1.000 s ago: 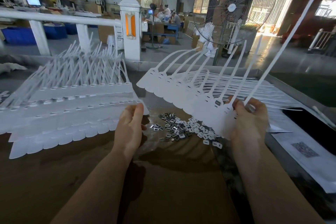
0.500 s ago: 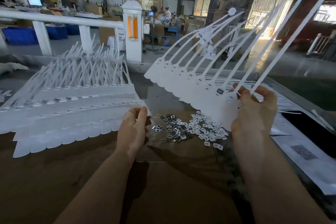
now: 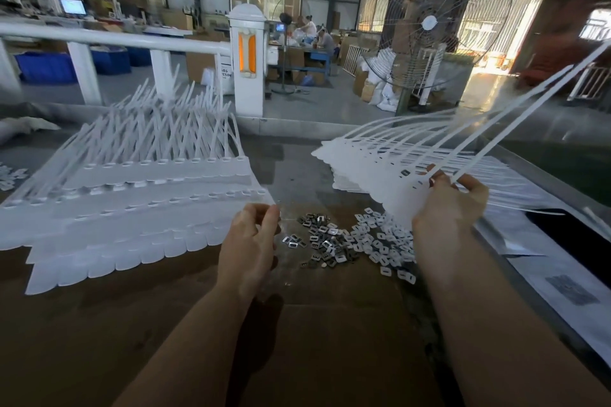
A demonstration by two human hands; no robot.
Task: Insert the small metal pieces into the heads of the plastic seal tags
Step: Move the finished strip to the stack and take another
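Above the bench's right edge, your right hand (image 3: pixel 446 205) grips a fanned strip of white plastic seal tags (image 3: pixel 370 172); your left hand (image 3: pixel 249 241), loosely curled and holding nothing, hovers beside the pile of small silver metal pieces (image 3: pixel 350 241).

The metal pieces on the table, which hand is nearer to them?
Left, narrowly. The left hand hovers just left of the metal pieces, holding nothing visible. The right hand is raised above their right edge, gripping a strip of tags.

Left hand (image 3: pixel 248 241) fingers curled, thumb meeting forefinger, right hand (image 3: pixel 444 208) in pinching grip
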